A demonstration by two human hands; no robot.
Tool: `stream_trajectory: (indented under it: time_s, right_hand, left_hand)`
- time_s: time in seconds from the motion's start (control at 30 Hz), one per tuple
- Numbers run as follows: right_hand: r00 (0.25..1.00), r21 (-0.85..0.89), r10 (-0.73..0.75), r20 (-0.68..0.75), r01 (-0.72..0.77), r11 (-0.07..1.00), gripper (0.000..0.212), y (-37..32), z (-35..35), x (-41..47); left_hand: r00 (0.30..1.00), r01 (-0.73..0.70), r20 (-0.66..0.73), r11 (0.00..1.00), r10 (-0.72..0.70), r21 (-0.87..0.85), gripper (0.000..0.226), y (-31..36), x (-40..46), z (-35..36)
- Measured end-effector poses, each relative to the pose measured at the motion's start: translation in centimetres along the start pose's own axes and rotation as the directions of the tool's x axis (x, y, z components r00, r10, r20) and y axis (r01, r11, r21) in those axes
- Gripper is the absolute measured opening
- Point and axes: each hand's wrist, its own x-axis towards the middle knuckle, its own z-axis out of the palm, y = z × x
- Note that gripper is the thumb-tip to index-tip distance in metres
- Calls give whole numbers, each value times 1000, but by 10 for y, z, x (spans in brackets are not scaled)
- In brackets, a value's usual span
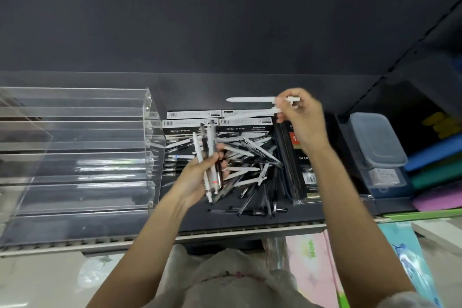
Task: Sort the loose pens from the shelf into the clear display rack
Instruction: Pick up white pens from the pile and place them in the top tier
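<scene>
A heap of loose black and white pens (252, 170) lies on the dark shelf (225, 217). The clear tiered display rack (75, 147) stands to its left, with a few pens lying in its lower tiers. My left hand (197, 177) grips a bundle of several pens (210, 155), tips pointing up and away, just left of the heap. My right hand (300, 117) is raised above the heap's far right side and pinches two white pens (252, 105) that stick out to the left.
Black-and-white pen boxes (192, 122) are stacked behind the heap. Packaged diaries (300, 165) lie right of it, then clear plastic boxes (375, 137) and coloured folders (435, 172). The shelf's front edge runs below, with bagged goods under it.
</scene>
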Motion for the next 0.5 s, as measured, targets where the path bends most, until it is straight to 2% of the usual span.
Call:
stream_trajectory:
  time_s: [0.07, 0.13, 0.2, 0.27, 0.3, 0.37, 0.43, 0.5]
  right_hand:
    - [992, -60, -68, -102, 62, 996, 14, 13, 23, -25]
    - [964, -110, -140, -228, 117, 987, 13, 22, 46, -50]
    - [907, -25, -130, -400, 131, 991, 9, 27, 60, -65]
    - [864, 21, -112, -491, 140, 990, 7, 29, 68, -67]
    - [858, -21, -149, -491, 160, 987, 8, 31, 70, -66]
    - [852, -189, -323, -411, 267, 945, 9, 33, 74, -66]
    - [801, -379, -551, -234, 447, 810, 10, 39, 78, -70]
    - [719, -488, -694, -37, 594, 640, 9, 46, 81, -77]
  left_hand:
    - [997, -65, -42, 983, 58, -170, 23, -1, 7, 14]
    - [993, -107, -65, 962, 94, -249, 23, -2, 12, 27]
    - [988, -127, -117, 950, 97, -286, 22, -4, 16, 36]
    - [980, -148, -173, 947, 101, -286, 23, -6, 18, 44]
    - [976, -154, -189, 951, 105, -266, 28, -7, 20, 47]
    - [973, -162, -197, 964, 121, -208, 42, -8, 20, 55]
    - [974, -165, -176, 977, 140, -137, 48, -9, 20, 58]
    - [981, -135, -149, 987, 121, -83, 54, -6, 18, 58]
